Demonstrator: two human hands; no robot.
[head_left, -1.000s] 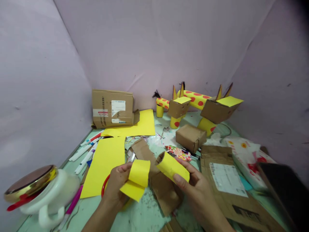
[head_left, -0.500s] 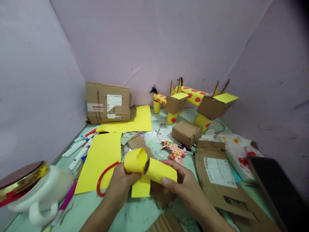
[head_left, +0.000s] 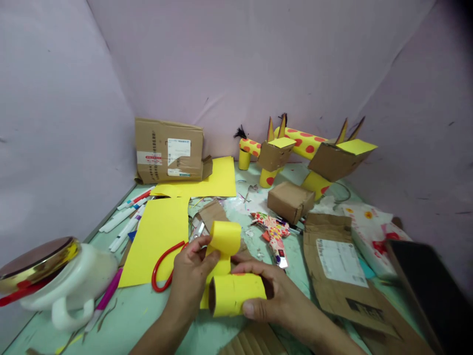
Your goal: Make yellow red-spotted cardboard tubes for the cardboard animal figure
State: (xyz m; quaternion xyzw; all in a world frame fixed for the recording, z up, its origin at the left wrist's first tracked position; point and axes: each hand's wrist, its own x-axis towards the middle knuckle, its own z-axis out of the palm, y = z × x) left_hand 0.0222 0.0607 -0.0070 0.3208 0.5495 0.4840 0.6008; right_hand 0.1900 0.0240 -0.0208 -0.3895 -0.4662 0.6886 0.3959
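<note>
In my right hand (head_left: 275,296) is a short cardboard tube covered in yellow paper (head_left: 238,295), lying sideways with its open end toward the left. My left hand (head_left: 194,271) pinches a strip of yellow paper (head_left: 226,236) whose upper end curls over; its lower part passes behind the tube. Scissors with red handles (head_left: 157,276) lie just left of my left hand, their blades partly hidden. A yellow sheet (head_left: 155,241) is on the table beyond them. Past my right hand is a floral-patterned piece with a cutter-like tip (head_left: 273,231), its kind unclear.
Two spotted giraffe-like paper figures (head_left: 271,153) stand at the back right, near a small cardboard box (head_left: 290,201). A large carton (head_left: 168,150) leans at the back left. White markers (head_left: 127,227) and a lidded white pot (head_left: 81,281) are left; flattened cardboard (head_left: 328,276) and a dark phone-like slab (head_left: 421,286) are right.
The tube has moved down toward me and turned more level in my right hand. My left hand has shifted its hold on the paper strip, which now curls above the tube.
</note>
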